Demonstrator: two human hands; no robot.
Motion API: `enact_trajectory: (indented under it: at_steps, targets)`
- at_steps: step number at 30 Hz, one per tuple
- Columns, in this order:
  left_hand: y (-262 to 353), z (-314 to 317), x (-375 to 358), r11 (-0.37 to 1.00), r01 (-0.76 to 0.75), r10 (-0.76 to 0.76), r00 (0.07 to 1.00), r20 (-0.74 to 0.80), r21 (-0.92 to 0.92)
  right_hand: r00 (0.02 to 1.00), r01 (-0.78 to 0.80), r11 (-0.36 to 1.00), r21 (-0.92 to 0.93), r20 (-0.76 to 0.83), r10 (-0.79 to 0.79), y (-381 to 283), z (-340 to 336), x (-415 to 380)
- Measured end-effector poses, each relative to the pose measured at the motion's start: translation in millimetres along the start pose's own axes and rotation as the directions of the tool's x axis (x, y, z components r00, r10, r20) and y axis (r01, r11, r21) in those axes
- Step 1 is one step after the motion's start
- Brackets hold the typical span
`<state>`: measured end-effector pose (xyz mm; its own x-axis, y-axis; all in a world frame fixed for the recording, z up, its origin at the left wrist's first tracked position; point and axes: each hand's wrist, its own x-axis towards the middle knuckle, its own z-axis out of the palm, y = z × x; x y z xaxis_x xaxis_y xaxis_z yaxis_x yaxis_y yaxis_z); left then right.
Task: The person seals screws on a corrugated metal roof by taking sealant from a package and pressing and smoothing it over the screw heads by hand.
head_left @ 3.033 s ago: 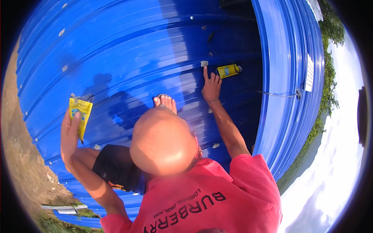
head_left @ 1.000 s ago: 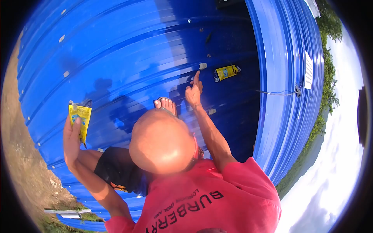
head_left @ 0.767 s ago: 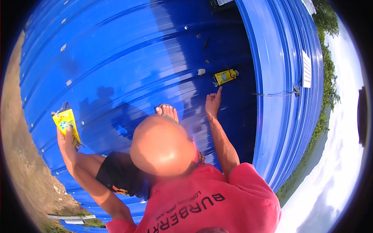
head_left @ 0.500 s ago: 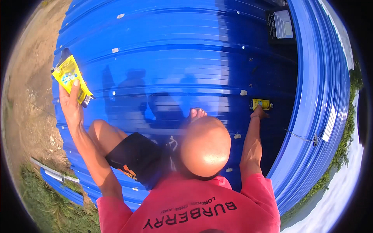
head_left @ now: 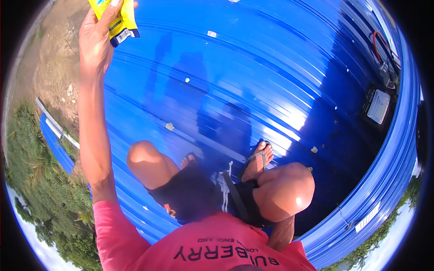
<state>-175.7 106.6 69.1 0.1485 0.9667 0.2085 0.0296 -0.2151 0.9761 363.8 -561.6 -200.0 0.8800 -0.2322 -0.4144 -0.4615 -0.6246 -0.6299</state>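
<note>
Pink shirt (head_left: 212,244) printed "BURBERRY" above the wearer's waist, smaller "LONDON ENGLAND" beside it, lettering partly broken by folds. Right hand hidden behind the right knee (head_left: 289,189); its opening cannot be told. Yellow packet (head_left: 123,21) gripped in the nearly closed left hand (head_left: 96,38), thumb laid over its face; held above the blue ribbed sheet (head_left: 271,58), cut off by the view's top edge. Long axis steeply slanted, dark barcode end pointed down-right. Black box (head_left: 367,101) seen farther off, its lettering too small to be read surely
</note>
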Motion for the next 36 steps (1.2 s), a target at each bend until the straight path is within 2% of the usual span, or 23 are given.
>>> enact_trajectory:
  at_steps: [3, 7, 9, 11, 13, 14, 15, 16, 17, 18, 19, 20, 23, 24, 26, 28, 29, 30, 33, 34, 36]
  targets:
    - [21.7, 9.4, -16.7, 0.985, 0.175, -0.174, 0.985, 0.015, -0.009, 0.963, 0.077, 0.987, -0.137, 0.267, -0.038, -6.8, -32.9, -74.4]
    - [36.9, 0.4, -48.2, 0.927, 0.376, -0.376, 0.926, 0.034, 0.003, 0.807, 0.296, 0.943, -0.152, 0.568, -0.162, -69.8, -17.6, -135.1]
    - [30.9, 0.3, -72.5, 0.853, 0.517, -0.517, 0.856, -0.015, 0.07, 0.714, 0.41, 0.909, -0.077, 0.647, -0.267, -110.6, 19.4, -144.4]
    - [7.2, -1.2, -94.8, 0.799, 0.588, -0.596, 0.803, 0.033, 0.126, 0.633, 0.512, 0.859, 0.01, 0.672, -0.385, -154.9, 74.4, -144.8]
    - [-7.5, 14.6, -115.4, 0.749, 0.657, -0.662, 0.746, 0.074, 0.084, 0.634, 0.564, 0.826, -0.008, 0.645, -0.427, -190.9, 130.6, -148.4]
    - [-4.9, 31.9, -124.1, 0.759, 0.65, -0.649, 0.754, 0.097, 0.027, 0.609, 0.588, 0.808, 0.035, 0.638, -0.47, -196.7, 157.0, -132.1]
    - [-7.5, 41.6, -131.3, 0.762, 0.647, -0.639, 0.743, 0.199, 0.032, 0.577, 0.624, 0.78, 0.049, 0.644, -0.503, -210.6, 177.2, -131.7]
    - [4.9, 64.3, -137.4, 0.76, 0.648, -0.632, 0.756, 0.172, -0.055, 0.577, 0.595, 0.8, 0.073, 0.654, -0.489, -214.5, 196.3, -118.8]
    - [7.3, 72.8, -139.5, 0.766, 0.636, -0.592, 0.756, 0.28, -0.097, 0.577, 0.565, 0.818, 0.112, 0.655, -0.488, -219.6, 216.8, -107.0]
    - [0.5, 81.0, -140.9, 0.8, 0.58, -0.52, 0.799, 0.303, -0.157, 0.54, 0.784, 0.614, -0.09, 0.588, -0.602, -224.6, 232.4, -110.3]
    - [-10.1, 89.7, -143.5, 0.824, 0.522, -0.442, 0.835, 0.329, -0.218, 0.478, 0.878, 0.356, -0.321, 0.527, -0.703, -228.9, 242.2, -116.9]
    - [-18.8, 98.0, -142.8, 0.838, 0.506, -0.42, 0.836, 0.352, -0.202, 0.413, 0.91, 0.339, -0.236, 0.55, -0.725, -236.4, 249.8, -123.4]
    - [-28.4, 115.5, -138.4, 0.909, 0.406, -0.34, 0.855, 0.392, -0.098, 0.45, 0.804, 0.592, 0.056, 0.594, -0.667, -282.7, 230.5, -215.0]
    - [-36.9, 121.1, -140.4, 0.923, 0.373, -0.31, 0.869, 0.386, -0.098, 0.418, 0.796, 0.597, 0.099, 0.623, -0.661, -302.3, 214.0, -246.1]
    - [-47.6, 128.1, -141.9, 0.936, 0.346, -0.301, 0.878, 0.373, -0.058, 0.339, 0.732, 0.64, 0.232, 0.692, -0.638, -336.8, 188.3, -305.3]
    - [-50.6, 135.1, -142.6, 0.931, 0.352, -0.298, 0.885, 0.358, -0.094, 0.184, 0.526, 0.73, 0.437, 0.779, -0.599, -362.6, 167.6, -369.5]
    - [-49.7, 139.2, -144.1, 0.926, 0.359, -0.3, 0.887, 0.351, -0.116, 0.124, 0.477, 0.754, 0.452, 0.815, -0.567, -373.6, 160.7, -398.5]
    - [-44.1, 140.9, -142.4, 0.933, 0.357, -0.319, 0.877, 0.359, -0.045, 0.093, 0.524, 0.735, 0.43, 0.829, -0.551, -377.5, 160.4, -421.0]
    - [-29.6, 149.6, -142.9, 0.972, 0.228, -0.199, 0.929, 0.312, -0.058, 0.035, 0.681, 0.639, 0.357, 0.856, -0.515, -373.9, 168.9, -454.8]
    - [-27.6, 148.1, -142.0, 0.966, 0.256, -0.222, 0.899, 0.376, -0.041, 0.025, 0.741, 0.574, 0.35, 0.839, -0.544, -371.1, 172.1, -461.6]
    - [-21.9, 142.2, -145.0, 0.979, 0.192, -0.143, 0.89, 0.433, -0.072, 0.038, 0.743, 0.566, 0.357, 0.822, -0.568, -368.5, 171.7, -474.9]
